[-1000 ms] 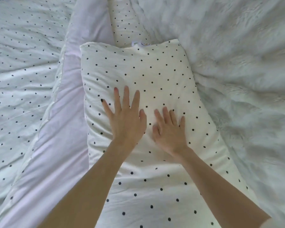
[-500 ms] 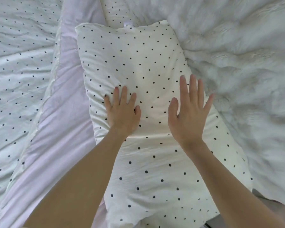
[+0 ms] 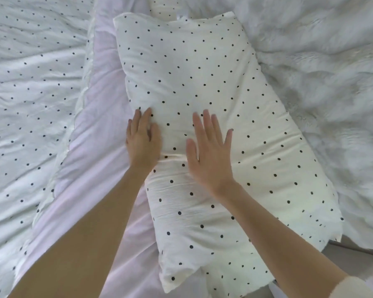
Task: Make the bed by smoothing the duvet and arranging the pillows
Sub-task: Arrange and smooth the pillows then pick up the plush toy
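Observation:
A cream pillow with black dots lies lengthwise in the middle of the bed. My left hand presses flat against the pillow's left edge, fingers straight and close together. My right hand lies flat on the pillow's middle, fingers spread. The dotted duvet covers the left of the bed, wrinkled, with its pale lilac underside folded back beside the pillow. A second dotted pillow peeks out beyond the first one's far end.
A white fluffy blanket fills the right side of the bed, bunched against the pillow. The bed's edge and a strip of floor show at the lower right.
My left hand slid left to the pillow's edge. My right hand came back left and toward me onto the pillow's middle. The view shifted so the pillow's near end shows.

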`<state>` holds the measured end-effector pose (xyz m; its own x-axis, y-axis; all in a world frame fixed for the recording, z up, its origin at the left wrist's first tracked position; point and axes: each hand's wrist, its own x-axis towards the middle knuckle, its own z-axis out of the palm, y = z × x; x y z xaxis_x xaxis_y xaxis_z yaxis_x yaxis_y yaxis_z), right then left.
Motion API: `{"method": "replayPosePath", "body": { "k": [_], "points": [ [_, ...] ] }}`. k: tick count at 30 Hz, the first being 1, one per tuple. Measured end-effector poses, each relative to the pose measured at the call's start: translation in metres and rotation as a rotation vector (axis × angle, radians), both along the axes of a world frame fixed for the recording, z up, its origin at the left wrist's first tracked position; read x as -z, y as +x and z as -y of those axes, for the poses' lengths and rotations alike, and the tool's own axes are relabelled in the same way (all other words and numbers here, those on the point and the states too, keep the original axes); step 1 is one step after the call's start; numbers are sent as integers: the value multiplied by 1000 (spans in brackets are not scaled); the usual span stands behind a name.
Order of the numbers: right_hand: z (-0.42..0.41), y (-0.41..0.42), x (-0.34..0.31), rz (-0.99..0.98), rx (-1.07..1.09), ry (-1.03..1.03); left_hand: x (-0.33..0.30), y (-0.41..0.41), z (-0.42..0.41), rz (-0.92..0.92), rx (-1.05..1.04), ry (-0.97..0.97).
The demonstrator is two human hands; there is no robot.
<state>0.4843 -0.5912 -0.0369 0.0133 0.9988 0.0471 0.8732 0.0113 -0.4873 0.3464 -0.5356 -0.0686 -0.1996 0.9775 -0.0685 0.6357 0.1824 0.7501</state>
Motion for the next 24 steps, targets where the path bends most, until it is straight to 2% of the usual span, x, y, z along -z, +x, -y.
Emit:
{"method": "replayPosePath", "body": {
  "k": [1, 2, 4, 5, 7, 9, 10, 11, 13, 14, 15, 18, 19, 20, 22, 23, 24],
  "points": [
    [-11, -7, -6, -41, 12, 107, 1, -6, 0, 22, 16, 17],
    [-13, -14, -6, -7, -63, 102, 1, -10, -2, 48, 15, 33],
    [4, -28, 12, 205, -264, -128, -1, -15, -7, 176, -58, 10],
    [12, -30, 19, 223, -316, -236, -2, -17, -9, 272, -110, -19],
    [-3, -24, 18, 166, -262, -163, -4, -24, -15, 441, -193, -50],
    [-35, -24, 8, 80, -121, 77, -5, -31, -19, 514, -225, -69],
    [-49, -26, 4, 92, -83, 104, -6, -34, -22, 536, -226, -79],
    [-53, -29, 7, 125, -109, 22, -7, -36, -24, 554, -217, -93],
    [-42, -42, 23, 228, -185, -246, -9, -36, -31, 576, -185, -114],
    [-40, -44, 26, 209, -189, -285, -10, -36, -35, 574, -166, -123],
    [-49, -43, 24, 184, -163, -237, -11, -35, -40, 570, -157, -133],
    [-115, -42, -1, 98, 12, 108, -15, -33, -64, 556, -167, -127],
    [-133, -40, -4, 109, -5, 128, -15, -32, -72, 537, -159, -111],
    [-144, -40, -1, 126, -89, 50, -15, -31, -82, 516, -155, -93],
    [-143, -42, 21, 141, -277, -238, -12, -32, -98, 459, -146, -63],
    [-145, -37, 26, 94, -306, -302, -10, -33, -107, 415, -133, -48],
    [-156, -33, 28, 61, -294, -249, -8, -34, -117, 366, -116, -33]
  ]
}}
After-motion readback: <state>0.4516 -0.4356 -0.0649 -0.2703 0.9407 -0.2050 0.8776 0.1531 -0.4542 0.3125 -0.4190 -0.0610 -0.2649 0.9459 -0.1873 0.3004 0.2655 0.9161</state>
